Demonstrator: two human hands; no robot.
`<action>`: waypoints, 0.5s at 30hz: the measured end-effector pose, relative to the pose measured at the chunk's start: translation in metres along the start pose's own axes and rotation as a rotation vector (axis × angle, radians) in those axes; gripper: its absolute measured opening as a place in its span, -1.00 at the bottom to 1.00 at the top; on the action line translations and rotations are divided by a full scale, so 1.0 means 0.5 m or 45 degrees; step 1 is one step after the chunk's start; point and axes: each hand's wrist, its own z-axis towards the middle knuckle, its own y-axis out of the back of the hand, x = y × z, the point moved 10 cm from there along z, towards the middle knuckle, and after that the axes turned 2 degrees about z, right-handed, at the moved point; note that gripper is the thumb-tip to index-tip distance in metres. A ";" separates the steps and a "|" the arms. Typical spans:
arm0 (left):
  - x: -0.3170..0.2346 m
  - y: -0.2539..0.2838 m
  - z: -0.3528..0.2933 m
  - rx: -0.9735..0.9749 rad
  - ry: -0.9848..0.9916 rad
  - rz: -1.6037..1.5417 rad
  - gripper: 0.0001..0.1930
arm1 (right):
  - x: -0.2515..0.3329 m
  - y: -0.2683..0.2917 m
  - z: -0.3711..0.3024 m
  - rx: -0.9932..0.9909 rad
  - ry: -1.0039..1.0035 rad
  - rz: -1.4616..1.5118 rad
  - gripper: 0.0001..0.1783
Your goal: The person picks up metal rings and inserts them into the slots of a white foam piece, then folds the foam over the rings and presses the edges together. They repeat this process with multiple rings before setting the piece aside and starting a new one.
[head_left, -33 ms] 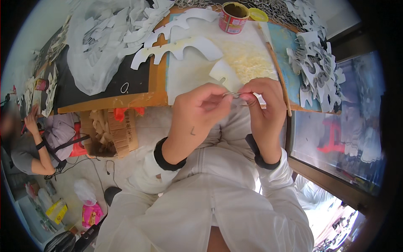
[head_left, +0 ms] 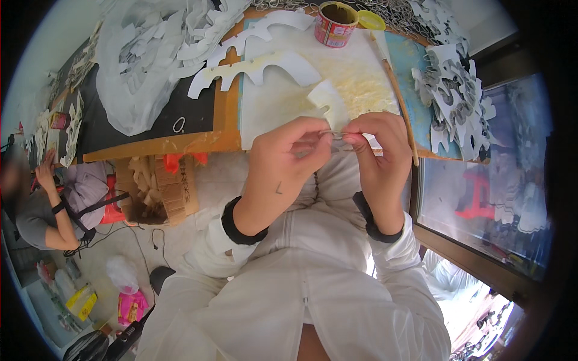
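Close together in front of my body, my left hand (head_left: 295, 150) and my right hand (head_left: 379, 147) pinch a thin metal ring (head_left: 337, 133) between thumbs and fingertips. The fingers cover most of the ring. Just beyond it, a white cut-out piece (head_left: 328, 99) with a notch and a yellowish coat stands out from the fingertips; whether it is fixed to the ring I cannot tell. A white scalloped strip (head_left: 253, 70) with yellowish smears lies on the pale, glue-stained work sheet (head_left: 274, 123).
A red open can (head_left: 335, 27) stands at the back beside its yellow lid (head_left: 371, 21). A wooden stick (head_left: 397, 93) lies at the right. White cut pieces with rings (head_left: 451, 96) are heaped far right; a plastic bag of pieces (head_left: 135, 90) is left. A co-worker (head_left: 45, 210) sits far left.
The white cut-out piece beyond my fingertips has turned and shifted slightly right. My left hand has shifted very slightly; both hands keep their pinch on the ring.
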 end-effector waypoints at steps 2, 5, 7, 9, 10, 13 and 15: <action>-0.035 0.007 0.009 -0.054 -0.337 0.096 -0.88 | -0.001 -0.001 -0.001 0.010 0.001 0.003 -0.84; -0.031 0.003 0.013 -0.021 -0.329 0.114 -0.83 | 0.009 0.001 -0.005 0.025 0.084 -0.140 -0.84; -0.034 0.000 0.012 -0.029 -0.275 0.064 -0.85 | 0.026 0.011 -0.011 -0.061 0.236 -0.342 -0.80; -0.031 0.000 0.012 -0.035 -0.219 0.013 -0.86 | 0.046 0.021 -0.010 -0.085 0.340 -0.408 -0.78; -0.033 -0.002 0.011 -0.017 -0.230 0.004 -0.85 | 0.064 0.025 -0.013 -0.113 0.442 -0.478 -0.77; -0.046 -0.003 0.005 -0.006 -0.260 0.033 -0.84 | 0.077 0.033 -0.007 -0.169 0.569 -0.475 -0.75; -0.058 -0.001 0.003 -0.017 -0.279 0.071 -0.82 | 0.078 0.038 0.002 -0.148 0.565 -0.452 -0.75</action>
